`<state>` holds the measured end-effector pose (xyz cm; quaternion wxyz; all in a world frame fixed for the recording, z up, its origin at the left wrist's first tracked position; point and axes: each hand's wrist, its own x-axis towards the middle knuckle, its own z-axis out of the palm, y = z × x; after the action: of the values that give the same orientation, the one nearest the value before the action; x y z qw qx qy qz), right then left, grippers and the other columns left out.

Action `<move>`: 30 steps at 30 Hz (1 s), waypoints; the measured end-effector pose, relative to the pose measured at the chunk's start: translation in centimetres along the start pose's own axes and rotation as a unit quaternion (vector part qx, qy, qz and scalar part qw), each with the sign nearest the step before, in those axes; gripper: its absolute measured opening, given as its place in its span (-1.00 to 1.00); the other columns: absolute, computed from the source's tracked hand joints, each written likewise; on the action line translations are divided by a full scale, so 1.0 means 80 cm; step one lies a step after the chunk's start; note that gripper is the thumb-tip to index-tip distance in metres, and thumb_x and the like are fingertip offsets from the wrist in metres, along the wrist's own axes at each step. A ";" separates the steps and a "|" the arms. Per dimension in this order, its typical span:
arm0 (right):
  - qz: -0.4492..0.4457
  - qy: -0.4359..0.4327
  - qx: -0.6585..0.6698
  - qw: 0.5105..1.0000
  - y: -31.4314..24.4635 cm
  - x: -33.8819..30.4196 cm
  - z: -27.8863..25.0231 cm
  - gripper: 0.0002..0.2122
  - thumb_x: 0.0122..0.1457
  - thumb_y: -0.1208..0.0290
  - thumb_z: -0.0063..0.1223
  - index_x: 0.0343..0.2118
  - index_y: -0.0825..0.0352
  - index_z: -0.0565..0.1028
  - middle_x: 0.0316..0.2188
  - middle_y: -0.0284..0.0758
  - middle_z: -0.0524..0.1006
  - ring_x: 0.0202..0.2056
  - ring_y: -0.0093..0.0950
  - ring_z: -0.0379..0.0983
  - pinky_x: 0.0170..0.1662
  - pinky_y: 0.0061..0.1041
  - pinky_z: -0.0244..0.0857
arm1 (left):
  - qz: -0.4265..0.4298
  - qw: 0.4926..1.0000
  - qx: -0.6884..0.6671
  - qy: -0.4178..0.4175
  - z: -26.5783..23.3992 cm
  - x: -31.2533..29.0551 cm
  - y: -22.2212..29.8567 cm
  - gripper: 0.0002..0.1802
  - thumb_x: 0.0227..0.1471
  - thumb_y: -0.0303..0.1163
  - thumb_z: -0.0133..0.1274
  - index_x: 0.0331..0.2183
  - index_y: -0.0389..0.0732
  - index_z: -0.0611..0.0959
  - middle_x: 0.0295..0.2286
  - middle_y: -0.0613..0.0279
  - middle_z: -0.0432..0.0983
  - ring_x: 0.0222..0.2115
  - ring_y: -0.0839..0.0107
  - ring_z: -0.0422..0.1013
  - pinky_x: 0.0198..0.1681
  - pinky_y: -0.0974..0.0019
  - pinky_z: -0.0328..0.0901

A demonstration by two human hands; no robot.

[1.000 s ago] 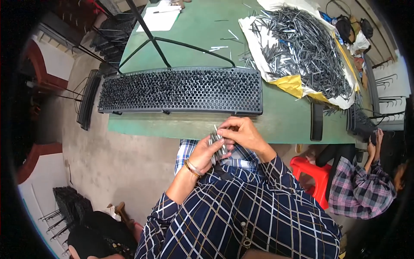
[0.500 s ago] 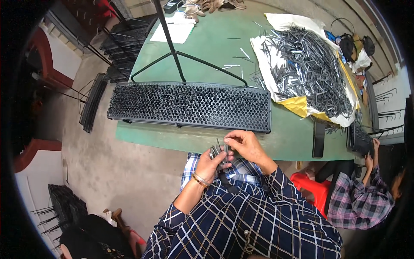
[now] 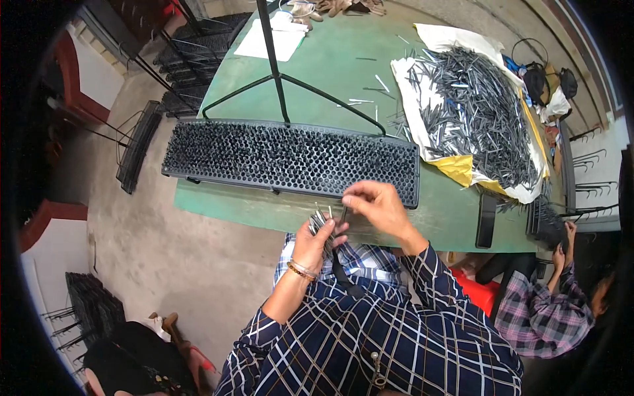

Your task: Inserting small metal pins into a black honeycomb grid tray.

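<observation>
My left hand (image 3: 309, 249) is closed around a bundle of thin grey metal pieces (image 3: 321, 223), whose ends fan out past the fingers. Just to its right, my right hand (image 3: 383, 210) pinches what looks like one slim dark piece (image 3: 344, 214) between thumb and fingertips. Both hands are at the near edge of the green table (image 3: 234, 210), in front of a long black perforated tray (image 3: 277, 188). Rows of small round holes cover the tray, and many on its left side look filled with dark pieces. A black rod frame (image 3: 282, 99) rises from its far side.
A white and yellow sack (image 3: 456, 165) lies spread at the right under a large heap of slim metal pieces (image 3: 489, 99). A black phone (image 3: 486, 221) rests by the near edge. A person (image 3: 548, 310) works at a similar tray on the right. Stacked trays (image 3: 191, 66) stand at far left.
My right hand has risen slightly toward the tray, away from the bundle, with a slim piece in its fingertips. My left hand has shifted a little left. The whole view has tilted slightly.
</observation>
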<state>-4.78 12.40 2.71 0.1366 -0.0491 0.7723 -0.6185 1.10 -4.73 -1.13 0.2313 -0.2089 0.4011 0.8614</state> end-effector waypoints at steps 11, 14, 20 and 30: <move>-0.150 0.195 -0.043 0.968 -0.014 0.065 0.004 -0.88 0.07 0.48 0.13 -0.35 0.39 0.53 -0.51 -0.47 0.50 -0.55 -0.77 0.32 -0.50 -0.75 0.21 | -0.017 1.000 0.015 -0.008 -0.002 -0.003 -0.003 -0.78 0.10 -0.46 -0.02 -0.18 -0.26 0.40 -0.30 0.03 0.50 -0.31 0.28 0.48 -0.29 0.28 0.45; -0.168 0.196 -0.094 0.961 -0.016 0.062 0.006 -0.89 0.06 0.49 0.13 -0.37 0.40 0.53 -0.50 -0.43 0.50 -0.55 -0.74 0.34 -0.50 -0.72 0.22 | -0.021 1.000 0.020 -0.007 -0.002 -0.005 -0.006 -0.77 0.09 -0.46 -0.01 -0.18 -0.26 0.41 -0.31 0.06 0.49 -0.32 0.30 0.48 -0.30 0.29 0.45; -0.213 0.164 -0.153 0.951 -0.020 0.060 0.015 -0.90 0.04 0.53 0.12 -0.37 0.41 0.53 -0.46 -0.31 0.52 -0.50 -0.56 0.44 -0.45 -0.63 0.31 | -0.037 0.999 0.026 -0.007 -0.003 -0.008 -0.011 -0.78 0.10 -0.46 -0.02 -0.18 -0.26 0.41 -0.32 0.06 0.49 -0.32 0.31 0.48 -0.30 0.30 0.44; -0.314 0.169 -0.313 0.881 -0.012 0.066 0.014 -0.91 0.00 0.48 0.15 -0.42 0.36 0.54 -0.44 -0.28 0.51 -0.40 -0.35 0.47 -0.34 -0.45 0.33 | -0.040 0.999 0.036 -0.009 -0.002 -0.011 -0.013 -0.76 0.09 -0.46 -0.01 -0.18 -0.27 0.40 -0.32 0.06 0.49 -0.32 0.31 0.47 -0.30 0.31 0.44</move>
<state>-9.61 9.82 2.63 -0.2193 -0.2237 0.8811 -0.3543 2.45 -4.51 -1.35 0.2765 -0.2089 0.4207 0.8384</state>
